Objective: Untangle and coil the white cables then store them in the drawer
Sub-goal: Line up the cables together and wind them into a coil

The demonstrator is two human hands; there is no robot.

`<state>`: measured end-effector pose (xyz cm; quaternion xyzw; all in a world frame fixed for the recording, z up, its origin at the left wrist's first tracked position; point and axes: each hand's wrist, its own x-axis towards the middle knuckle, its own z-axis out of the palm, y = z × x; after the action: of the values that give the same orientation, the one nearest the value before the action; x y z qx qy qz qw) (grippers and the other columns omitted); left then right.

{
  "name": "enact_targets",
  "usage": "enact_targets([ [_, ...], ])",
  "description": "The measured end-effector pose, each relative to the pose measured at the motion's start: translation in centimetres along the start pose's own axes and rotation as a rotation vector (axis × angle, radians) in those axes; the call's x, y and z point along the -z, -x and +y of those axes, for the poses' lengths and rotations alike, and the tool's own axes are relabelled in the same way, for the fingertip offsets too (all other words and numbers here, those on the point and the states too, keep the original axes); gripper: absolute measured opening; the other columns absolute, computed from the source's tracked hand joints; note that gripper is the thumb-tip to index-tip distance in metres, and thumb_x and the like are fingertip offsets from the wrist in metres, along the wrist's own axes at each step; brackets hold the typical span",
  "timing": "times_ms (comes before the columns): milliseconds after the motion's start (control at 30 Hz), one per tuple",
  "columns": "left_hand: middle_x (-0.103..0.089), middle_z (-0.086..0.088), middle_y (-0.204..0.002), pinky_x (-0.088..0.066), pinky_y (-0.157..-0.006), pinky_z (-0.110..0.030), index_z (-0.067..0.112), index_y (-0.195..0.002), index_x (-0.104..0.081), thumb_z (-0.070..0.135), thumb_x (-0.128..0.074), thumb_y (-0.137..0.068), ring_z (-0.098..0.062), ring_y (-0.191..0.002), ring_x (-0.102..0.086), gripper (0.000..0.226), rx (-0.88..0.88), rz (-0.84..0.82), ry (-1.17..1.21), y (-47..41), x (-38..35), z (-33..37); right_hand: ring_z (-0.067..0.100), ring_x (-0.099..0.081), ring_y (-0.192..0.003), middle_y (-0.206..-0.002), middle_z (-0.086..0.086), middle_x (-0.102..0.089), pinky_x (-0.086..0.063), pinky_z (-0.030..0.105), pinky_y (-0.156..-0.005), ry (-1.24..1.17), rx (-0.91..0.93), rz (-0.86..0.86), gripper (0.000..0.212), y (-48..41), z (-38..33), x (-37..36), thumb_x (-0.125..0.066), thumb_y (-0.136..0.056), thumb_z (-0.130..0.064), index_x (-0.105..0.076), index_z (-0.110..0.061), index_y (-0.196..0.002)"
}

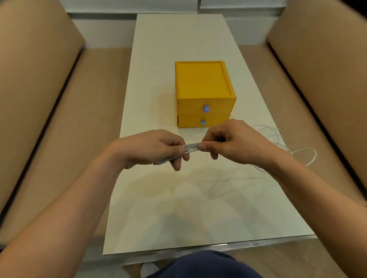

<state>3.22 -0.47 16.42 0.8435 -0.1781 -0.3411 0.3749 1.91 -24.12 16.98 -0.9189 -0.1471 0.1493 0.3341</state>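
Observation:
A bundle of white cable strands [192, 148] is stretched between my two hands above the table. My left hand [153, 149] pinches its left end, and a grey plug end pokes out below the fingers. My right hand [230, 143] pinches the right end. More loose white cable [302, 152] lies in loops on the table to the right, partly hidden behind my right wrist. Just beyond my hands stands a yellow drawer box [203, 88] with two drawers, both closed, each with a small blue handle.
The white table [187, 209] is long and narrow, with tan sofas [21, 114] along both sides. A white wall runs behind the far end. A green plant shows at the top right corner.

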Motion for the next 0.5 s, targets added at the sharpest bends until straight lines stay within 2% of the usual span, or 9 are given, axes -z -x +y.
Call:
enact_targets([
  [67, -0.058, 0.007, -0.068, -0.044, -0.066, -0.029, 0.016, -0.103, -0.072, 0.030, -0.049, -0.110, -0.009, -0.064, -0.054, 0.028, 0.007, 0.042, 0.095, 0.0, -0.3, -0.4, 0.004, -0.052, -0.052, -0.071, -0.005, -0.075, -0.042, 0.025, -0.053, -0.059, -0.025, -0.021, 0.023, 0.2, 0.1, -0.1, -0.071, -0.094, -0.043, -0.079, -0.022, -0.087],
  [167, -0.046, 0.007, -0.066, -0.043, -0.056, -0.027, 0.015, -0.095, -0.074, 0.039, -0.050, -0.108, -0.013, -0.059, -0.042, 0.036, 0.012, 0.081, 0.107, 0.2, -1.0, -0.7, 0.010, -0.067, -0.056, -0.073, -0.003, -0.077, -0.052, 0.031, -0.060, -0.136, -0.109, -0.066, 0.026, 0.4, 0.4, -0.6, -0.078, -0.089, -0.043, -0.077, -0.017, -0.086],
  [233, -0.048, 0.006, -0.066, -0.036, -0.051, -0.026, 0.018, -0.092, -0.074, 0.043, -0.053, -0.106, -0.015, -0.059, -0.040, 0.035, 0.034, 0.077, 0.054, 0.5, -1.5, -0.8, 0.011, -0.072, -0.058, -0.070, -0.002, -0.076, -0.054, 0.033, -0.061, -0.099, -0.155, -0.048, 0.031, 0.4, 0.5, -1.3, -0.082, -0.084, -0.045, -0.075, -0.015, -0.082],
  [300, -0.052, 0.006, -0.063, -0.033, -0.052, -0.028, 0.022, -0.091, -0.074, 0.044, -0.055, -0.104, -0.019, -0.062, -0.040, 0.032, 0.045, 0.061, 0.032, 0.8, -1.7, -1.2, 0.012, -0.072, -0.058, -0.067, -0.002, -0.075, -0.053, 0.030, -0.057, -0.072, -0.174, -0.009, 0.035, 0.5, 0.4, -2.0, -0.084, -0.081, -0.047, -0.073, -0.014, -0.079],
  [400, -0.067, 0.002, -0.066, -0.033, -0.055, -0.032, 0.022, -0.094, -0.075, 0.042, -0.059, -0.103, -0.020, -0.061, -0.041, 0.026, 0.036, 0.023, 0.034, 1.7, -1.2, -1.8, 0.015, -0.069, -0.055, -0.068, 0.004, -0.075, -0.049, 0.022, -0.052, -0.201, -0.143, -0.037, 0.034, 1.0, 0.2, -2.5, -0.086, -0.079, -0.042, -0.074, -0.010, -0.078],
  [500, -0.068, -0.001, -0.067, -0.032, -0.051, -0.027, 0.019, -0.091, -0.076, 0.037, -0.062, -0.102, -0.016, -0.055, -0.038, 0.026, 0.001, 0.009, 0.075, 2.6, -0.4, -2.3, 0.021, -0.074, -0.071, -0.087, 0.009, -0.079, -0.058, 0.035, -0.071, -0.418, -0.101, -0.208, 0.020, 1.6, 0.9, -1.9, -0.077, -0.090, -0.026, -0.077, -0.007, -0.096],
])
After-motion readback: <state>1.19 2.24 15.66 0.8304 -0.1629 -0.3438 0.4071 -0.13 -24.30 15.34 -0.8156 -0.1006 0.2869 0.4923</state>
